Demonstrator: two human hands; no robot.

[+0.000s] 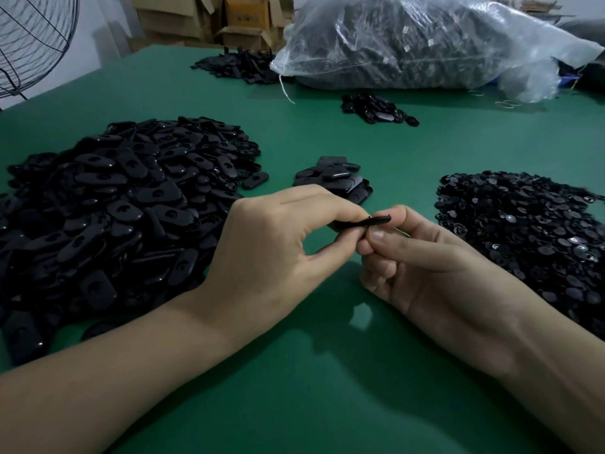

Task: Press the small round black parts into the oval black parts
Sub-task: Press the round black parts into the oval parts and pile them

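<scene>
Between both hands, seen edge-on above the green table, is one oval black part. My left hand pinches its left end between thumb and fingers. My right hand pinches its right end, thumb below and forefinger above. A small round part on it cannot be made out. A big heap of oval black parts lies at the left. A heap of small round black parts lies at the right.
A small stack of oval parts sits just beyond my hands. Farther back are two more small piles, a large clear bag of black parts, cardboard boxes and a wire fan guard.
</scene>
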